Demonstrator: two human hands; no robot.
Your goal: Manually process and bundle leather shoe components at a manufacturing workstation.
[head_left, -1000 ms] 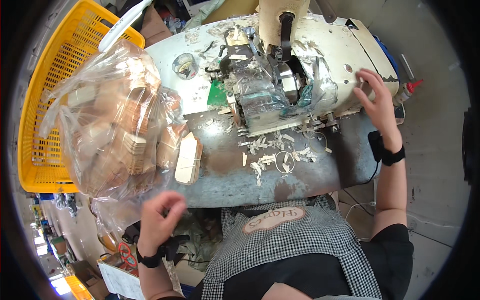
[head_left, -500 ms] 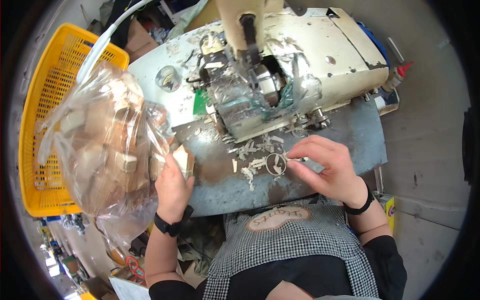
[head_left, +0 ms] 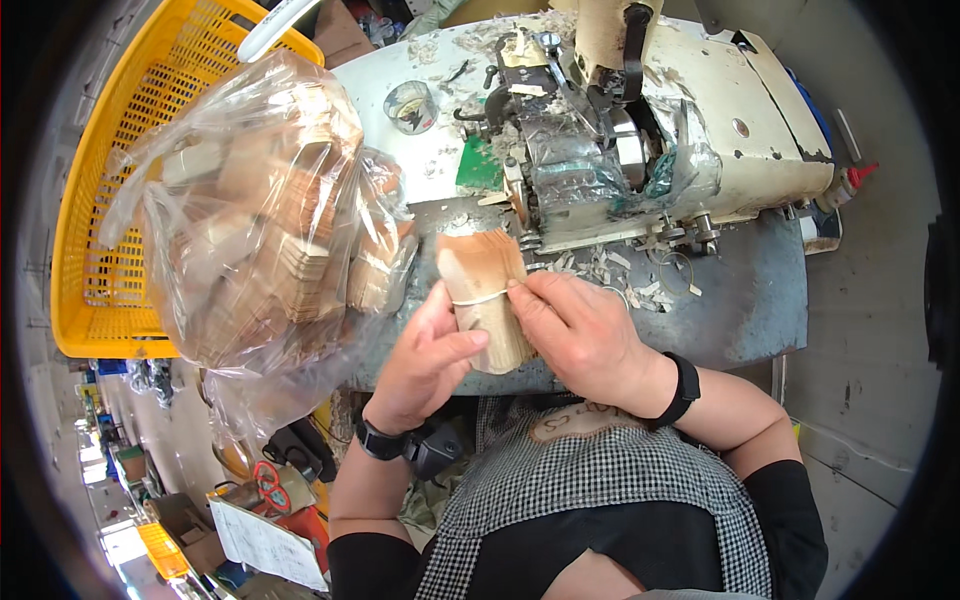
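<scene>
My left hand (head_left: 425, 350) is wrapped round the side of a stack of tan, leather-like cut pieces (head_left: 497, 340), held upright over the table front. A pale elastic band (head_left: 478, 299) runs across the middle of the stack. At the right edge of the stack, my right hand (head_left: 590, 330) pinches this band between thumb and fingers. Close on the left stands a clear plastic bag (head_left: 250, 220) full of similar stacked pieces. Behind my hands is a cream-coloured machine (head_left: 750, 165) with a metal wheel, its front partly wrapped in clear film.
A yellow plastic basket (head_left: 95, 270) stands behind the bag. Pale scraps (head_left: 650, 295) and a thin ring (head_left: 676, 272) lie on the grey tabletop (head_left: 745, 310). A small clear cup (head_left: 411, 107) sits on the white machine bed. At the far right is a red-tipped bottle (head_left: 850, 184).
My left hand has moved from beside the bag to in front of me with the stack. My right hand has come to the stack, and a band now crosses it. The view has shifted.
</scene>
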